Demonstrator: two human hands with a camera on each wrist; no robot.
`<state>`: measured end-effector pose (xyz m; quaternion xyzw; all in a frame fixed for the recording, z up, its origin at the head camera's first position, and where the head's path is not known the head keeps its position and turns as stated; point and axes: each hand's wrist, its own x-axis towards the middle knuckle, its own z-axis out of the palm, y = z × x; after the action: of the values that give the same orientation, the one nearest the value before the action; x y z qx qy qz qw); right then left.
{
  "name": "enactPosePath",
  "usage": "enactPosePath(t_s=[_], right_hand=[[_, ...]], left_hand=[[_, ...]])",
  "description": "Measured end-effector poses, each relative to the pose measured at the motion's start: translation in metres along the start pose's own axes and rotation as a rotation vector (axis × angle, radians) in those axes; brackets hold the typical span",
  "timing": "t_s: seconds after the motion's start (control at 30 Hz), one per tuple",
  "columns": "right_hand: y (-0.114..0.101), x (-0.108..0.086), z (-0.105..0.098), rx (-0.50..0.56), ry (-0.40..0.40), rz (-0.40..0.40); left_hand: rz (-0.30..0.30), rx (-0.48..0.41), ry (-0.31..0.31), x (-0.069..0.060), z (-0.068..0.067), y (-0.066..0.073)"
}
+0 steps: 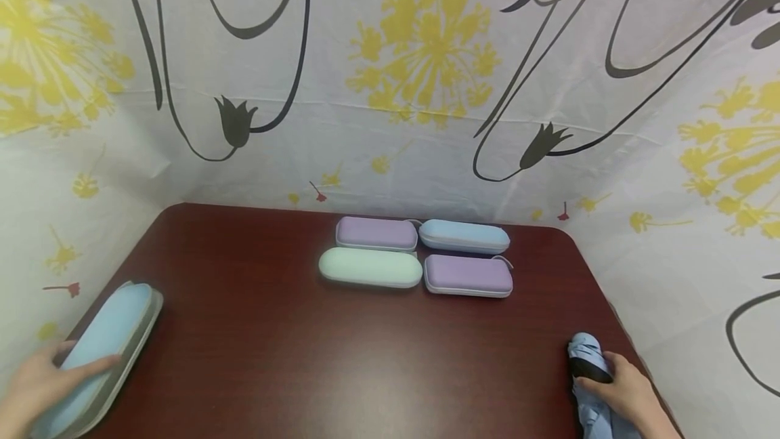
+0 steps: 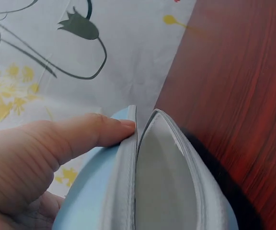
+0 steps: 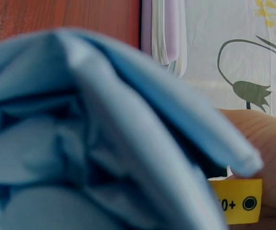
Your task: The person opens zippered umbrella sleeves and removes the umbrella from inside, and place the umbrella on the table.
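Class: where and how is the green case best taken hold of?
Probably the green case is best gripped by its rounded left end, coming from the left: that end juts past the lilac case behind, while another lilac case crowds the right end.

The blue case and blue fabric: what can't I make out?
Left wrist: near end of the blue case, cut off by the bottom edge.
Head: near end of the blue fabric, cut off likewise.
Right wrist: the fabric's folds, blurred.
Right wrist: start of the print on the yellow label, behind fabric.
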<state>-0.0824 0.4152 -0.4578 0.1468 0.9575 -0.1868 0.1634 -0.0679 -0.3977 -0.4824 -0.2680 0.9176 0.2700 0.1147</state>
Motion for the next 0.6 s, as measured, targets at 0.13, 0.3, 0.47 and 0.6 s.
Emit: enactPosePath(t_s=[0.13, 0.3, 0.47, 0.6], right_hand=[[0.001, 0.001, 0.0, 0.002, -0.008, 0.001], [0.001, 0.001, 0.001, 0.012, -0.016, 0.003], [-0.003, 0.0, 0.001, 0.018, 0.0, -0.005], [-0.012, -0.002, -0.002, 0.016, 0.082, -0.032]], left_hand=[[-0.093, -0.055, -0.005, -0.001, 0.002, -0.002], [-0.126, -0.108, -0.026, 0.0, -0.001, -0.008], [-0.09, -0.179, -0.071, 0.004, -0.006, -0.019], [-0.182, -0.202, -0.07, 0.004, -0.005, -0.02]])
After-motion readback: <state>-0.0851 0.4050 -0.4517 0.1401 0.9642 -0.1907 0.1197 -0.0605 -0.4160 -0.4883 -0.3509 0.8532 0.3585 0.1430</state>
